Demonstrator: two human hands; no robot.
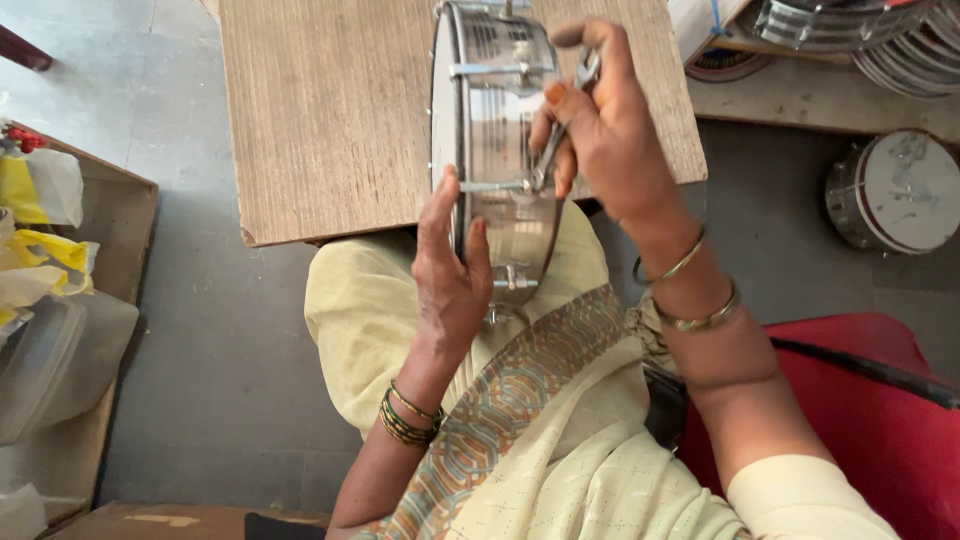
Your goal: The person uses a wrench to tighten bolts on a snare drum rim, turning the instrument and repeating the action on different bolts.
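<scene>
The small metal drum (pixel 495 150) stands on edge between your lap and the counter (pixel 330 110). Your left hand (pixel 450 270) clasps its rim to steady it, while your right hand (pixel 600 125) is closed around a wrench (pixel 560 130) set against a side lug.

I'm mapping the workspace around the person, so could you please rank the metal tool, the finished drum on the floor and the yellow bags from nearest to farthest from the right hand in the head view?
1. Metal tool: gripped in the right hand, against the drum's shell.
2. Finished drum: on the floor, off to the right.
3. Yellow bags: in the box at the far left edge.
</scene>
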